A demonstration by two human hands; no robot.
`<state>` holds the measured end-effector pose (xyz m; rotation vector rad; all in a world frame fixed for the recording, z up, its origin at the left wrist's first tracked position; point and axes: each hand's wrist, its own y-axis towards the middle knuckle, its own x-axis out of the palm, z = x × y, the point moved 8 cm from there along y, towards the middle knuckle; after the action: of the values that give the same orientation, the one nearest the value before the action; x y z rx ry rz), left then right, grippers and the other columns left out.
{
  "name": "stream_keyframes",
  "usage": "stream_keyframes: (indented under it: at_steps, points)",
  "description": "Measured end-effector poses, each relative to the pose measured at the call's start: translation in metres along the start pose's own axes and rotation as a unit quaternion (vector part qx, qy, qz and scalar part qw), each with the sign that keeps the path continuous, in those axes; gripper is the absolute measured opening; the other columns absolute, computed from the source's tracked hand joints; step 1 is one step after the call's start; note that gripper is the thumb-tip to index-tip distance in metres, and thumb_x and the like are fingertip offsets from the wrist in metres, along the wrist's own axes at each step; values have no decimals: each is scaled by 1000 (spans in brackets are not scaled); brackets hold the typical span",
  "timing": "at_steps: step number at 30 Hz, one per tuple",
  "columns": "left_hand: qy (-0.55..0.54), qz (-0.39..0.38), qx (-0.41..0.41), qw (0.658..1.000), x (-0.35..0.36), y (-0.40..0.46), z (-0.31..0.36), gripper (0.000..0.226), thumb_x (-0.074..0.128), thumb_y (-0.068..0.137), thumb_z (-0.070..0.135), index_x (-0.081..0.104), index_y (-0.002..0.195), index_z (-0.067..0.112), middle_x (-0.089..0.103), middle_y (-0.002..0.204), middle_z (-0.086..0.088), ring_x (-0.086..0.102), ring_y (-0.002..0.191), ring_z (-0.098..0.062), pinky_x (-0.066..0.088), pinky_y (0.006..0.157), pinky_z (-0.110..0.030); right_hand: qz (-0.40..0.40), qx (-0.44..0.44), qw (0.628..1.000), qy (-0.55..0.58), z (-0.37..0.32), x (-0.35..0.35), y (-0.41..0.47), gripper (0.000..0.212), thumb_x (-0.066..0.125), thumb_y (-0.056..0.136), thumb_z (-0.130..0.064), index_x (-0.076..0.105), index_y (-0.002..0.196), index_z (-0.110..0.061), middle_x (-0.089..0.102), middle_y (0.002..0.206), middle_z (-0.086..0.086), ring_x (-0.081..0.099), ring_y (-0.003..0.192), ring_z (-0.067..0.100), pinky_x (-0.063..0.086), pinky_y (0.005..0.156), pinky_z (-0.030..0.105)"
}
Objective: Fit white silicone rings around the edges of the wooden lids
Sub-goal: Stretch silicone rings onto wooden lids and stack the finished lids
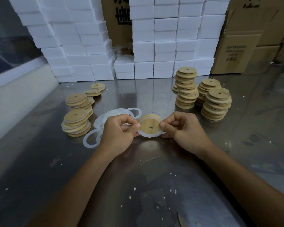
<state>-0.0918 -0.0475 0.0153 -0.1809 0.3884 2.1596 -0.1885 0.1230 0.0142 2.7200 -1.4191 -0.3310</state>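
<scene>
Currently both hands pinch one lid at table centre: left hand at its 9 o'clock, right hand at 3, ring stretched round the lid's lower edge.

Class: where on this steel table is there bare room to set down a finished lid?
Free: the strip between the left lid stacks and right lid stacks, and the near table between the forearms. Crowded: the loose rings beside the left hand.
</scene>
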Motion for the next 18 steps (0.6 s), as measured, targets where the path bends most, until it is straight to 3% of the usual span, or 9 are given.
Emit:
stream_keyframes:
  at_steps: [3, 6, 11, 14, 18]
  points:
    - [3, -4, -6, 1000, -2, 0, -2, 18, 70, 85, 0, 69, 73, 13, 76, 79, -3, 75, 76, -18, 60, 80, -44, -1, 3, 1000, -5, 1, 0, -1, 11, 70, 89, -4, 65, 79, -3, 76, 78, 10, 74, 73, 20, 62, 71, 28]
    - [17, -4, -3, 1000, -3, 1, -3, 20, 71, 85, 1, 69, 71, 14, 76, 77, -2, 75, 74, -18, 60, 80, -47, 1, 8, 1000, -29, 2, -1, 0, 10, 71, 88, -6, 67, 80, -5, 76, 79, 10, 74, 78, 27, 62, 77, 34]
    - [50, 4, 6, 999, -3, 1, -3, 19, 72, 84, 4, 69, 71, 17, 75, 75, -1, 74, 71, -18, 60, 77, -49, -2, 9, 999, -45, 3, -1, -1, 7, 73, 87, -7, 68, 82, -7, 77, 79, 7, 75, 79, 24, 61, 79, 38]
    - [78, 4, 17, 997, -4, 2, 0, 22, 74, 83, 4, 68, 69, 20, 74, 74, 2, 73, 70, -14, 61, 77, -44, -1, 7, 998, -58, 3, -2, -1, 6, 74, 87, -9, 69, 83, -7, 77, 79, 7, 75, 79, 24, 61, 77, 41]
    - [144, -12, 48, 988, -2, 1, 7, 20, 75, 81, 6, 69, 72, 22, 71, 73, 7, 68, 70, -8, 58, 71, -26, -2, 2, 998, -59, 1, -1, -1, 7, 74, 87, -9, 69, 82, -5, 77, 80, 8, 75, 79, 27, 62, 78, 45]
